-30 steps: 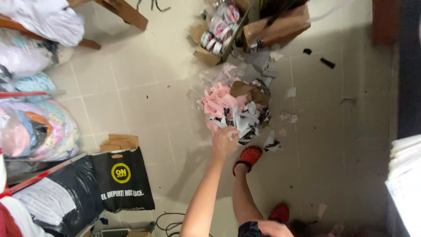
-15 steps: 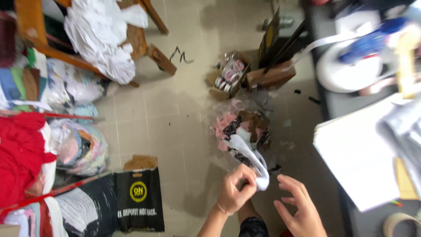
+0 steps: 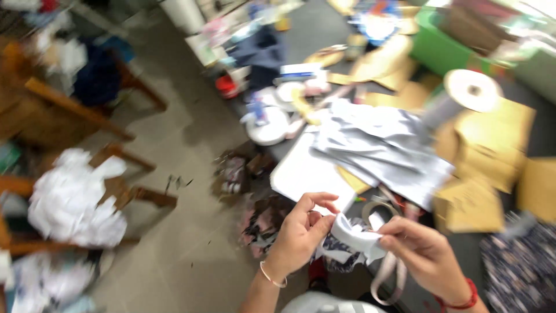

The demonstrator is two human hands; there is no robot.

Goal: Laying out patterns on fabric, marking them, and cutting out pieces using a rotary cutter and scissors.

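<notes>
Motion blur smears the cluttered dark table [image 3: 538, 139], leaving its pale grey sheets [image 3: 382, 145] and brown cardboard pieces [image 3: 492, 156] indistinct; the white strip of material [image 3: 356, 235] runs partly hidden behind both hands, forearms cropped below.

Fabric strip [image 3: 360, 236] between left hand [image 3: 301, 235] and right hand [image 3: 425, 255], near edge. Table [image 3: 324, 35] beyond, right; chairs [image 3: 75, 110] far left; scrap pile [image 3: 263, 223] on floor [image 3: 179, 243] between.
</notes>
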